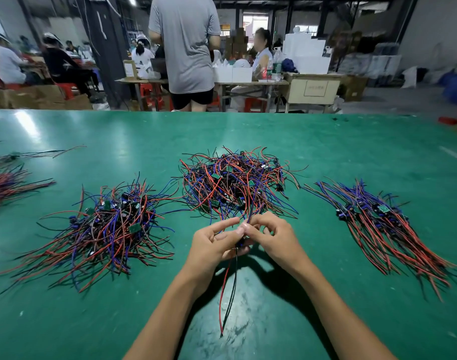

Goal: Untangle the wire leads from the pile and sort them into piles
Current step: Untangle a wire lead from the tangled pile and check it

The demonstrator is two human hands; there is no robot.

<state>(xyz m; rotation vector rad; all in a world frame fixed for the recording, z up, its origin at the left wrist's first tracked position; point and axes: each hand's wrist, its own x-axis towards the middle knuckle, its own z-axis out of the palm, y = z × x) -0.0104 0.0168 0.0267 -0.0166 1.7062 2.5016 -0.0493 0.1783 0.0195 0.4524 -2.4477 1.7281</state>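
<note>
A tangled pile [235, 183] of red, blue and black wire leads with small green boards lies at the table's centre. Just in front of it my left hand [214, 244] and my right hand [270, 236] meet, both pinching one wire lead [228, 289]. Its small dark component sits between my fingers, its red and black wires hang down toward me, and other strands run up to the pile. A looser pile [105, 229] lies to the left. A combed, aligned pile [388, 227] lies to the right.
The green table [300, 307] stretches wide, with a further wire bundle [6, 180] at the far left edge. Beyond the far edge a person in a grey shirt [185, 48] stands, and other people sit at benches with boxes.
</note>
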